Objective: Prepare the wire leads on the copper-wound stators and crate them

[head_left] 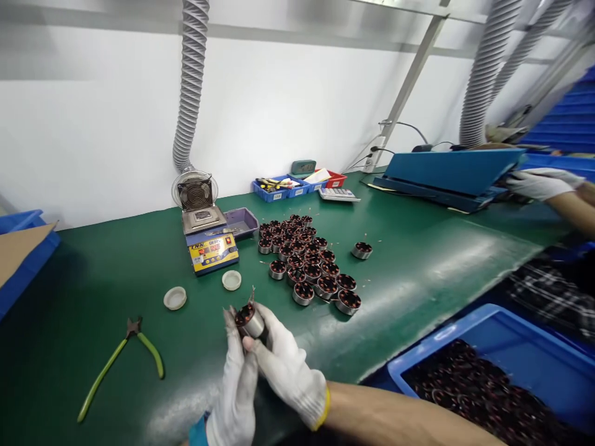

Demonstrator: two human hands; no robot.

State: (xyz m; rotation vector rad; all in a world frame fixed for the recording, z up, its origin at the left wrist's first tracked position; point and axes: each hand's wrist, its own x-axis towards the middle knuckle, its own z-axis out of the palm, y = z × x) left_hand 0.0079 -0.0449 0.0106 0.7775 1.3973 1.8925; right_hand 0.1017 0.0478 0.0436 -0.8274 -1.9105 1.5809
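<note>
Between my two white-gloved hands is a motor stator (251, 320), with a silver metal rim, dark core and copper windings. Thin wire ends stick up from it. My left hand (236, 385) grips it from the left and below, while my right hand (289, 367) holds its right side, thumb against the rim. One bare fingertip shows through the glove. Beyond my hands, several similar stators (304, 292) stand in a cluster on the green table (409, 260). A single stator (362, 249) sits apart to the right. Cutting pliers (132, 327) with green handles lie spread at the left.
Two small white dishes (175, 298) sit near a solder pot (213, 253) with a purple tray (242, 222) beside it. Blue bins (272, 193) of tools line the wall. A blue crate (515, 331) of stators is at lower right. A co-worker's gloved hands (542, 184) are far right.
</note>
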